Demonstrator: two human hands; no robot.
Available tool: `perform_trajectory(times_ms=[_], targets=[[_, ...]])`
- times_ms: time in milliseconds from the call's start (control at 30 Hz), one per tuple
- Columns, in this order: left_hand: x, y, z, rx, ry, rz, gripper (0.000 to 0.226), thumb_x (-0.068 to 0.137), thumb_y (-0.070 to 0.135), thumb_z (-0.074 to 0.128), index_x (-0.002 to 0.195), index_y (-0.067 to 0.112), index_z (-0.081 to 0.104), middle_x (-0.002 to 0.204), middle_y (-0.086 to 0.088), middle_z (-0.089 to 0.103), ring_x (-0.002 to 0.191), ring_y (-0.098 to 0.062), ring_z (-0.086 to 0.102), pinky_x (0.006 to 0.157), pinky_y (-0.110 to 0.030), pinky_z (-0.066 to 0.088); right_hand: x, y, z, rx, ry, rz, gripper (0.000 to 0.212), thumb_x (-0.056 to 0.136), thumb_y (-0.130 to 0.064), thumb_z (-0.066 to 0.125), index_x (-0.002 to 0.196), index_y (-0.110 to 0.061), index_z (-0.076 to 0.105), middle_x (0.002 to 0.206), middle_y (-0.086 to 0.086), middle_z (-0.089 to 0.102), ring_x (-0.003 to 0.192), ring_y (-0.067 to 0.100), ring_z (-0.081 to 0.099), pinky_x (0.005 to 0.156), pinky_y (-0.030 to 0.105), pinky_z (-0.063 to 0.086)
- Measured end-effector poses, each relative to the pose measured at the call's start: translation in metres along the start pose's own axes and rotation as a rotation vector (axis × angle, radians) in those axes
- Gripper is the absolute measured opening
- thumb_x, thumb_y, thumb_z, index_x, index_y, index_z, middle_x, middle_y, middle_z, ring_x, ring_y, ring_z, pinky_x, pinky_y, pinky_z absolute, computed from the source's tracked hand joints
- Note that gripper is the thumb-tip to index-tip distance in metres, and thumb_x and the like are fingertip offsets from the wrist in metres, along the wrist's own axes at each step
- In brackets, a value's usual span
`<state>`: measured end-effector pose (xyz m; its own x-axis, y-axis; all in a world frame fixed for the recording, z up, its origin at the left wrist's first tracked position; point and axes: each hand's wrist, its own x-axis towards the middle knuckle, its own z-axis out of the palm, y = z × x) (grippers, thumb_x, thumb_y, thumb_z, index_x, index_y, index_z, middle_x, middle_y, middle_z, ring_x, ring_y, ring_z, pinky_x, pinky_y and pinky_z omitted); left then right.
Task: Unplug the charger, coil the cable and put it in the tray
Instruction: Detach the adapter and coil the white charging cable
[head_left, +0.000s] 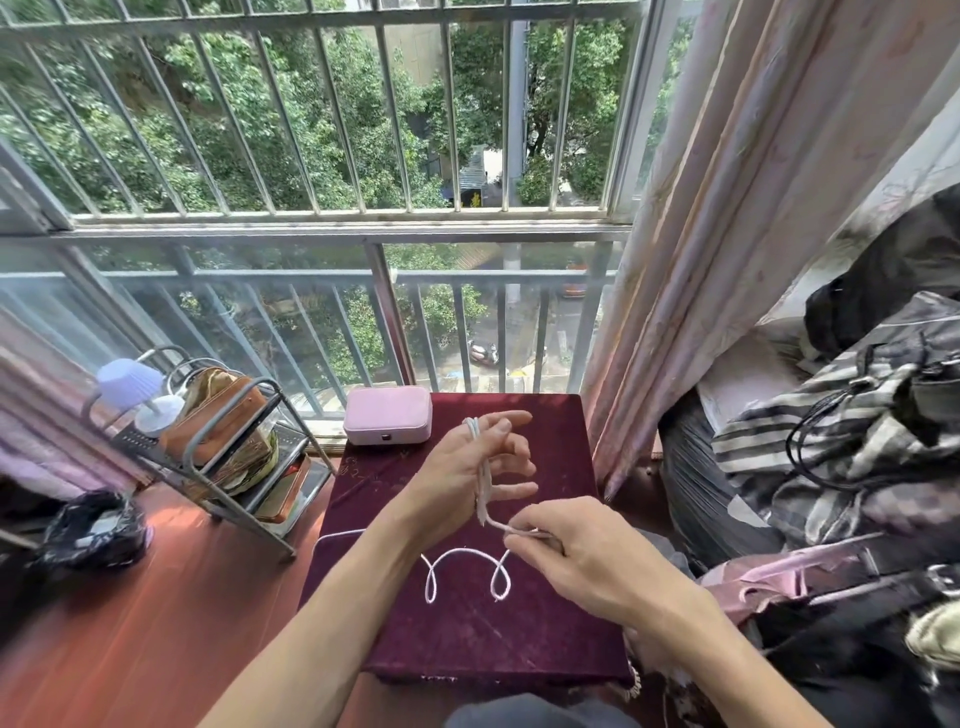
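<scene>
A thin white charging cable (464, 555) lies in loose loops on the dark red cloth of a small table (467, 634). Several turns of it are wound around my left hand (467, 467), running from the thumb crook down across the palm; that hand is held up over the table with its fingers spread. My right hand (576, 551) pinches the cable just below the left hand, at the table's right side. Another stretch of cable trails off the table's left edge. No plug or tray can be picked out.
A pink box (388, 414) sits at the table's far edge by the window railing. A metal rack (228, 447) with a small lamp (136, 392) and bags stands to the left. Curtains and piled clothes and bags (841, 426) crowd the right. A black bag (93, 530) lies on the floor.
</scene>
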<state>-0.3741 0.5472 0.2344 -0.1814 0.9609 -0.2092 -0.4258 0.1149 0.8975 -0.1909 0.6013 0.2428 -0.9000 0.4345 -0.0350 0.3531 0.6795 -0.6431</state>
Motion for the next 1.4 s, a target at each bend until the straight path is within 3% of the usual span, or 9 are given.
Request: perform_trajectory(times_ms=[167, 300, 433, 600, 767, 900, 1033, 1267, 1400], targets=[[-0.009, -0.006, 0.0, 0.067, -0.032, -0.065, 0.038, 0.105, 0.025, 0.049, 0.136, 0.004, 0.053, 0.093, -0.007, 0.064, 0.09, -0.022, 0.065, 0.076, -0.039, 0.058, -0.002, -0.014, -0.036, -0.074, -0.001, -0.093, 0.022, 0.097, -0.049, 0.067, 0.098, -0.031, 0.079, 0.063, -0.028, 0.052, 0.067, -0.014, 0.056, 0.061, 0.011, 0.037], [-0.017, -0.013, 0.006, 0.198, -0.156, -0.102, 0.034, 0.105, 0.032, 0.051, 0.126, 0.007, 0.063, 0.105, -0.015, 0.066, 0.103, -0.034, 0.06, 0.099, -0.058, 0.048, 0.005, -0.021, -0.069, -0.026, 0.008, -0.186, 0.019, 0.09, -0.051, 0.076, 0.089, -0.033, 0.079, 0.071, -0.023, 0.063, 0.073, -0.005, 0.064, 0.062, 0.011, 0.043], [-0.025, -0.02, 0.016, 0.111, -0.312, -0.163, 0.039, 0.106, 0.029, 0.05, 0.126, -0.004, 0.054, 0.085, -0.009, 0.061, 0.088, -0.03, 0.065, 0.103, -0.068, 0.043, 0.02, -0.015, -0.094, 0.069, 0.052, -0.184, 0.029, 0.079, -0.06, 0.081, 0.079, -0.032, 0.076, 0.061, -0.018, 0.061, 0.051, 0.003, 0.051, 0.048, 0.013, 0.036], [-0.03, -0.023, 0.039, -0.115, -0.324, -0.223, 0.049, 0.105, 0.044, 0.043, 0.126, 0.001, 0.053, 0.063, -0.005, 0.044, 0.055, -0.019, 0.054, 0.071, -0.044, 0.06, 0.044, 0.0, -0.085, 0.395, 0.006, -0.11, 0.016, 0.08, -0.032, 0.091, 0.074, -0.024, 0.079, 0.049, -0.015, 0.044, 0.049, 0.001, 0.039, 0.05, 0.014, 0.034], [-0.031, -0.024, 0.045, -0.332, -0.33, -0.267, 0.073, 0.098, 0.069, 0.024, 0.111, 0.008, 0.061, 0.049, 0.002, 0.032, 0.036, -0.008, 0.027, 0.036, -0.02, 0.028, 0.05, 0.011, -0.073, 0.514, 0.04, -0.119, 0.012, 0.083, -0.022, 0.088, 0.079, -0.015, 0.079, 0.06, 0.01, 0.065, 0.059, 0.01, 0.055, 0.061, 0.022, 0.046], [-0.03, -0.023, 0.046, -0.417, -0.419, -0.202, 0.073, 0.097, 0.071, 0.022, 0.105, 0.008, 0.059, 0.046, 0.004, 0.025, 0.035, -0.006, 0.019, 0.034, -0.021, 0.015, 0.05, 0.023, -0.062, 0.588, 0.107, -0.068, 0.024, 0.083, -0.031, 0.084, 0.083, -0.007, 0.078, 0.06, 0.012, 0.044, 0.057, 0.017, 0.037, 0.055, 0.018, 0.034], [-0.03, -0.016, 0.047, -0.438, -0.424, -0.158, 0.053, 0.104, 0.056, 0.033, 0.098, 0.009, 0.057, 0.046, 0.006, 0.024, 0.034, -0.006, 0.019, 0.033, -0.02, 0.017, 0.048, 0.033, -0.045, 0.761, 0.187, -0.037, 0.032, 0.084, -0.04, 0.079, 0.089, -0.008, 0.079, 0.07, 0.022, 0.055, 0.067, 0.023, 0.044, 0.061, 0.032, 0.036], [-0.022, 0.0, 0.051, -0.359, -0.315, -0.121, 0.042, 0.106, 0.047, 0.038, 0.09, 0.012, 0.055, 0.046, 0.007, 0.025, 0.035, -0.006, 0.017, 0.031, -0.019, 0.018, 0.039, 0.044, -0.002, 1.008, 0.328, 0.034, 0.022, 0.094, -0.042, 0.065, 0.096, -0.03, 0.083, 0.068, -0.006, 0.065, 0.053, 0.006, 0.047, 0.056, 0.019, 0.044], [-0.017, 0.003, 0.051, -0.372, -0.279, -0.151, 0.046, 0.106, 0.049, 0.033, 0.082, 0.013, 0.05, 0.044, 0.006, 0.024, 0.036, -0.008, 0.012, 0.034, -0.022, 0.01, 0.037, 0.043, 0.008, 1.042, 0.443, 0.127, 0.024, 0.095, -0.04, 0.065, 0.094, -0.024, 0.082, 0.074, 0.015, 0.047, 0.052, 0.01, 0.039, 0.055, 0.033, 0.03]])
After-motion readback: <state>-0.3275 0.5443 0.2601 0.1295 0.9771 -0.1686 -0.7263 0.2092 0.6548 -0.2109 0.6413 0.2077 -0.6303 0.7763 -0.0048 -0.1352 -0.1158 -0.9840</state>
